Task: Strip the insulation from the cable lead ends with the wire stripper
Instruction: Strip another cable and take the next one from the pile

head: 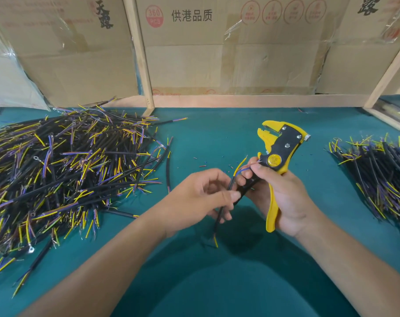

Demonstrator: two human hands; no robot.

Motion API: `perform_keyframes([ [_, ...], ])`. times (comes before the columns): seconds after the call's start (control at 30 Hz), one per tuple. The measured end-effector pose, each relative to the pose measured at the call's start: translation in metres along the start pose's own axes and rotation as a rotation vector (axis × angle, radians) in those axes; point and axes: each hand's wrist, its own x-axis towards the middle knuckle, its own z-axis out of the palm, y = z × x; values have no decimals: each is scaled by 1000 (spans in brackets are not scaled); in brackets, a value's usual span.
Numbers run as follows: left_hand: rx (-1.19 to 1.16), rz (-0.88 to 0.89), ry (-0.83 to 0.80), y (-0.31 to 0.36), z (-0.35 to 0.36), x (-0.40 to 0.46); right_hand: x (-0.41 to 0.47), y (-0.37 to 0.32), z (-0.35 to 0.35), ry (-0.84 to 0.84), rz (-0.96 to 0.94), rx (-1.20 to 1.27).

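Note:
My right hand (pixel 283 197) grips the yellow and black wire stripper (pixel 280 147), jaws up and open, handles running down through the palm. Its thumb and forefinger also touch the thin yellow, blue and red leads (pixel 241 167) that fan out of a short black cable (pixel 224 202). My left hand (pixel 199 197) pinches that cable between thumb and fingers just left of the stripper. The cable's lower end, with a yellow lead, hangs below my left hand over the green mat. The leads are beside the tool's pivot, not in the jaws.
A large heap of black cables with yellow and purple leads (pixel 64 175) covers the left of the green mat (pixel 217 133). A smaller cable pile (pixel 382 172) lies at the right edge. Tiny insulation scraps (pixel 202 166) dot the mat. Cardboard boxes (pixel 194 53) and wooden posts stand behind.

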Motion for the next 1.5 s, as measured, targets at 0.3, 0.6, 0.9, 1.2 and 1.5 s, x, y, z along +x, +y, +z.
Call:
perform_keyframes([
  [0.3,-97,91,237,5,12,1,-6,14,7,-51,-60,-238],
  [0.6,-202,161,406,11,1,2,-10,9,12,-92,39,-193],
  [0.9,-301,196,400,16,-10,0,-22,2,14,-301,310,-156],
  [1.2,-329,183,386,17,-8,-1,-25,0,16,-348,340,-112],
  [1.5,-322,163,360,15,-8,-1,-25,1,15,-385,352,-70],
])
